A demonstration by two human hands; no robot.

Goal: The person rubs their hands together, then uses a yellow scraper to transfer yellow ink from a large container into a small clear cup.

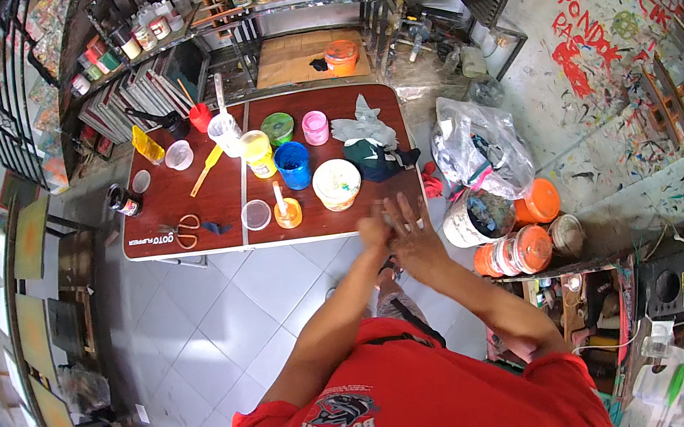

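Both hands meet over the table's front right edge. My right hand (414,237) is open, its fingers spread and pointing away from me. My left hand (374,230) is closed beside it, against its thumb side; whether anything is inside cannot be seen. Just beyond them stands a white tub (339,201) with pale contents and coloured smears. A dark rag (371,160) and a grey cloth (363,133) lie crumpled beyond it to the right. Left of the tub are a blue paint tub (293,170) and a small orange-yellow container (289,214) with a stick in it.
The reddish-brown table (174,184) also holds a yellow tub (259,162), pink jar (315,128), green-lidded tub (278,128), scissors (182,232) and dark bottle (123,201). To the right are a plastic bag (479,139) and orange-lidded buckets (532,249). Shelves (288,0) with paint pots stand behind.
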